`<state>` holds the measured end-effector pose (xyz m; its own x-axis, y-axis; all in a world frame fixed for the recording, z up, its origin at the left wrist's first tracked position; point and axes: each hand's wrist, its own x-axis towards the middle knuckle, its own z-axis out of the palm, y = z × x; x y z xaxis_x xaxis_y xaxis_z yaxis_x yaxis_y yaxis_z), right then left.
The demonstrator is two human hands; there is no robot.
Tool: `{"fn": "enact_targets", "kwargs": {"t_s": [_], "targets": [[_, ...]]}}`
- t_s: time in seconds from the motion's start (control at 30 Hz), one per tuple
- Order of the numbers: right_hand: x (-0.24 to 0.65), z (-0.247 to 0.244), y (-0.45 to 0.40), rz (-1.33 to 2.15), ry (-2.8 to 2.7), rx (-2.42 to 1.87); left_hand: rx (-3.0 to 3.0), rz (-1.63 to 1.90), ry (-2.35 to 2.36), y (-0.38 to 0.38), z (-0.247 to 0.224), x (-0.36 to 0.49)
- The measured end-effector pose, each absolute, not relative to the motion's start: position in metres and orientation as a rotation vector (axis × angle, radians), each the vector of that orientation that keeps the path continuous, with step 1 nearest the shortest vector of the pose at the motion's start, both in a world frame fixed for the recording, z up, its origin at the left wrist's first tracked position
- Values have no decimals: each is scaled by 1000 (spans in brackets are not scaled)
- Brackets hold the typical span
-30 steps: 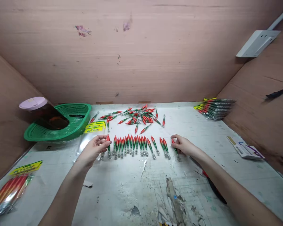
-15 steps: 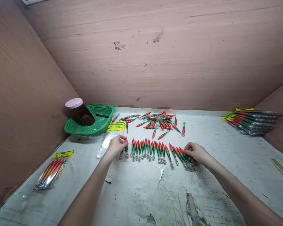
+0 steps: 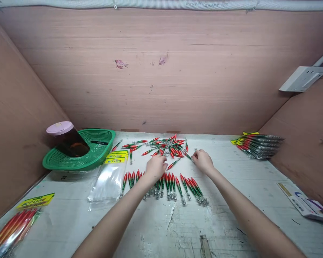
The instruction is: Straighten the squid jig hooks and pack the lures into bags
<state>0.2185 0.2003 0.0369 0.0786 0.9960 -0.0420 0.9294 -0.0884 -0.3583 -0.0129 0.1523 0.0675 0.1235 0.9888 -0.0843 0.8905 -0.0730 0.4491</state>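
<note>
My left hand (image 3: pixel 156 167) is at the near edge of a loose pile of red-and-green fishing lures (image 3: pixel 174 152), its fingers closed on one lure that they mostly hide. Right of the pile, my right hand (image 3: pixel 203 161) has its fingers closed around another lure, whose hooked end (image 3: pixel 195 149) pokes out above them. Closer to me lies a row of similar lures (image 3: pixel 169 186), side by side with red ends away from me and hooks toward me. My left hand and forearm hide part of this row.
Left are clear bags (image 3: pixel 109 181) with yellow headers, a green basket (image 3: pixel 82 165) holding a lidded dark drink cup (image 3: pixel 72 141) and a pen, and a filled lure packet (image 3: pixel 16 225). Packed lures (image 3: pixel 261 146) and a printed card (image 3: pixel 307 202) lie right. Walls enclose the table.
Both hands have left the ends of the row and moved away from me to the loose pile, closing on lures there. The camera view has shifted to the right and up.
</note>
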Motion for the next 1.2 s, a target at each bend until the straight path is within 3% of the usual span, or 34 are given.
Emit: {"fn": "enact_targets", "kwargs": {"t_s": [0.23,0.63,0.93,1.2], "targets": [[214,37,225,359,-1862,-2256,1955,272,1801,177,53,38],[251,33,239,576,-1733,-2426,1362,961,1357,165,62,8],[296,26,201,363,-1981,-2372,809,1180,1009,118,74,-17],[326,21,143,87,-2614,-1810,593,1053,906,75,90,-21]]}}
